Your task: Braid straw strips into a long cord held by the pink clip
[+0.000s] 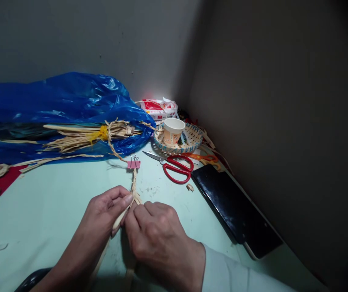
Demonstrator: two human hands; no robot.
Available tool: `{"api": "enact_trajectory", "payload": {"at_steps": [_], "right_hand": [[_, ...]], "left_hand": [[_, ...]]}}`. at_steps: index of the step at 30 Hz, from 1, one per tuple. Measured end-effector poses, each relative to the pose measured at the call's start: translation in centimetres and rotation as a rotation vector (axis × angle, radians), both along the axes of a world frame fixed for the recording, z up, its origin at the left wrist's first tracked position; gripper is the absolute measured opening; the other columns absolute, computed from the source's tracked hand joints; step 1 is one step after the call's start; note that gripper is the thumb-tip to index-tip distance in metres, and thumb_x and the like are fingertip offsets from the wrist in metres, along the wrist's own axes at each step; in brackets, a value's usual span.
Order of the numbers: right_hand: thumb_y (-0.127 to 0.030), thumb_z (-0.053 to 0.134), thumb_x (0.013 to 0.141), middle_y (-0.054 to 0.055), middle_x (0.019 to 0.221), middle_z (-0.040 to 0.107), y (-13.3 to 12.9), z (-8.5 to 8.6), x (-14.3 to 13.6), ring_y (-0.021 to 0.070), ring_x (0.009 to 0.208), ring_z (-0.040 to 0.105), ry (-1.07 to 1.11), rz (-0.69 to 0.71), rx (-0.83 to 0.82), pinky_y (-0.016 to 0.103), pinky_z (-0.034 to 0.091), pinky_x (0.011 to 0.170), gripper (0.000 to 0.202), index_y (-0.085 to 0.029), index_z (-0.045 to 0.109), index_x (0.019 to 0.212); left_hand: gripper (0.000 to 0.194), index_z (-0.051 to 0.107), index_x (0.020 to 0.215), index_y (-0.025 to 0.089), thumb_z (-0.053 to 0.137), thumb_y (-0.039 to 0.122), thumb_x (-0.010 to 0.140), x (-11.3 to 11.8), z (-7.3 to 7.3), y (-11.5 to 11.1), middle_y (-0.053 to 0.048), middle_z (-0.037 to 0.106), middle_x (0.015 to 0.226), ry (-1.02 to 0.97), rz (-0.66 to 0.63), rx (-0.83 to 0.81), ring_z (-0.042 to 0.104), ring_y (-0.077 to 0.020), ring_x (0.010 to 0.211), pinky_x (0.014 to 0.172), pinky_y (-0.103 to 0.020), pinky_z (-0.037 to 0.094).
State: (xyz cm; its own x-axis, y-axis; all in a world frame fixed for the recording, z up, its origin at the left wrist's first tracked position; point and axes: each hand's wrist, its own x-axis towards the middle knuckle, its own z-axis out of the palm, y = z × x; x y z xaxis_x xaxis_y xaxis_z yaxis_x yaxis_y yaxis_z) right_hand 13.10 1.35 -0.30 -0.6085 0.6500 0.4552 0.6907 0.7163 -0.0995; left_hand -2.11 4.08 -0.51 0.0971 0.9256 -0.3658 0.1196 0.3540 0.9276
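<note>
Both hands meet low on the pale green table. Left hand pinches a straw strip; right hand grips the braided straw cord, fingertips probably closed on it. The cord runs up to a pink binder clip, red scissors nearby.

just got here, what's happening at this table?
A person is braiding straw strips. Both the left hand and right hand pinch the braid at its near end; its far end is held by a pink binder clip. A tied straw bundle lies on a blue plastic bag, red scissors nearby.
</note>
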Motion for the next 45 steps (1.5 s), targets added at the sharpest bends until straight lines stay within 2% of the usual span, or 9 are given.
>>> {"api": "enact_trajectory", "payload": {"at_steps": [5, 10, 13, 15, 21, 27, 37, 42, 45], "right_hand": [[-0.013, 0.049, 0.092, 0.007, 0.080, 0.061, 0.4, 0.9, 0.2, 0.0232, 0.077, 0.052, 0.063, 0.022, -0.071, 0.038, 0.040, 0.067, 0.018, -0.013, 0.065, 0.083], [-0.030, 0.060, 0.094, 0.006, 0.091, 0.064, 2.0, 1.8, 1.4, 0.0201, 0.087, 0.058, 0.512, -0.169, -0.600, 0.033, 0.045, 0.078, 0.017, -0.015, 0.065, 0.100], [-0.028, 0.058, 0.095, 0.002, 0.079, 0.064, 3.0, 1.5, 1.6, 0.0147, 0.069, 0.060, 0.691, -0.052, -0.979, 0.026, 0.045, 0.065, 0.013, -0.015, 0.060, 0.096], [-0.021, 0.048, 0.098, -0.001, 0.071, 0.061, 3.4, 1.2, 1.6, 0.0117, 0.060, 0.058, 0.738, 0.040, -1.118, 0.023, 0.043, 0.061, 0.015, -0.015, 0.059, 0.089], [-0.004, 0.046, 0.089, -0.001, 0.068, 0.058, 3.5, 1.4, 1.9, 0.0102, 0.065, 0.048, 0.557, -0.036, -0.854, 0.024, 0.033, 0.064, 0.025, -0.014, 0.062, 0.073], [-0.029, 0.056, 0.093, -0.003, 0.061, 0.054, 3.7, 0.6, 1.2, 0.0099, 0.059, 0.042, 0.708, -0.087, -0.981, 0.024, 0.029, 0.056, 0.029, -0.015, 0.066, 0.070], [-0.026, 0.054, 0.090, 0.001, 0.059, 0.062, 3.4, -0.4, 0.0, 0.0114, 0.056, 0.052, 0.962, -0.158, -1.077, 0.024, 0.039, 0.058, 0.031, -0.014, 0.068, 0.065], [-0.025, 0.056, 0.087, 0.002, 0.059, 0.064, 3.5, -0.1, -0.1, 0.0138, 0.057, 0.056, 1.005, -0.184, -1.049, 0.025, 0.043, 0.060, 0.027, -0.013, 0.073, 0.071], [-0.025, 0.057, 0.086, 0.003, 0.058, 0.063, 3.6, -0.1, 0.1, 0.0137, 0.056, 0.055, 1.024, -0.182, -1.039, 0.025, 0.043, 0.059, 0.027, -0.012, 0.073, 0.068]], "left_hand": [[0.030, 0.063, 0.068, 0.018, 0.076, 0.046, 0.069, 0.2, 0.6, 0.2, 0.004, 0.058, 0.060, 0.034, -0.007, 0.018, 0.047, -0.0115, 0.056, 0.051, -0.022, 0.035], [0.026, 0.062, 0.071, 0.018, 0.076, 0.041, 0.069, 0.3, 0.8, 0.2, 0.005, 0.058, 0.061, -0.002, -0.010, -0.008, 0.048, -0.0111, 0.057, 0.053, -0.021, 0.034], [0.027, 0.061, 0.071, 0.019, 0.075, 0.042, 0.070, 0.3, 0.7, 0.2, 0.005, 0.058, 0.060, -0.057, -0.024, -0.029, 0.051, -0.0125, 0.057, 0.054, -0.022, 0.036], [0.030, 0.059, 0.069, 0.020, 0.073, 0.046, 0.072, 0.4, 0.7, 0.3, 0.003, 0.060, 0.060, -0.061, -0.044, -0.023, 0.052, -0.0136, 0.057, 0.055, -0.024, 0.037], [0.037, 0.057, 0.063, 0.020, 0.069, 0.053, 0.073, 0.5, 1.1, 0.4, 0.006, 0.050, 0.054, 0.103, -0.047, 0.083, 0.039, -0.0114, 0.054, 0.051, -0.022, 0.029], [0.030, 0.056, 0.066, 0.022, 0.062, 0.048, 0.080, 0.4, 0.9, -0.1, 0.005, 0.053, 0.058, 0.186, -0.055, 0.133, 0.044, -0.0133, 0.057, 0.055, -0.024, 0.033], [0.026, 0.056, 0.078, 0.026, 0.046, 0.045, 0.092, 0.9, 0.8, -1.2, 0.004, 0.064, 0.073, 0.486, -0.061, 0.261, 0.058, -0.0187, 0.072, 0.072, -0.029, 0.040], [0.021, 0.056, 0.095, 0.027, 0.051, 0.047, 0.090, 1.0, 0.8, -1.7, 0.006, 0.066, 0.068, 0.464, -0.005, 0.260, 0.058, -0.0171, 0.061, 0.064, -0.028, 0.042], [0.021, 0.058, 0.093, 0.028, 0.053, 0.048, 0.089, 0.4, 0.9, -1.4, 0.007, 0.066, 0.063, 0.531, -0.028, 0.272, 0.058, -0.0171, 0.058, 0.063, -0.028, 0.043]]}}
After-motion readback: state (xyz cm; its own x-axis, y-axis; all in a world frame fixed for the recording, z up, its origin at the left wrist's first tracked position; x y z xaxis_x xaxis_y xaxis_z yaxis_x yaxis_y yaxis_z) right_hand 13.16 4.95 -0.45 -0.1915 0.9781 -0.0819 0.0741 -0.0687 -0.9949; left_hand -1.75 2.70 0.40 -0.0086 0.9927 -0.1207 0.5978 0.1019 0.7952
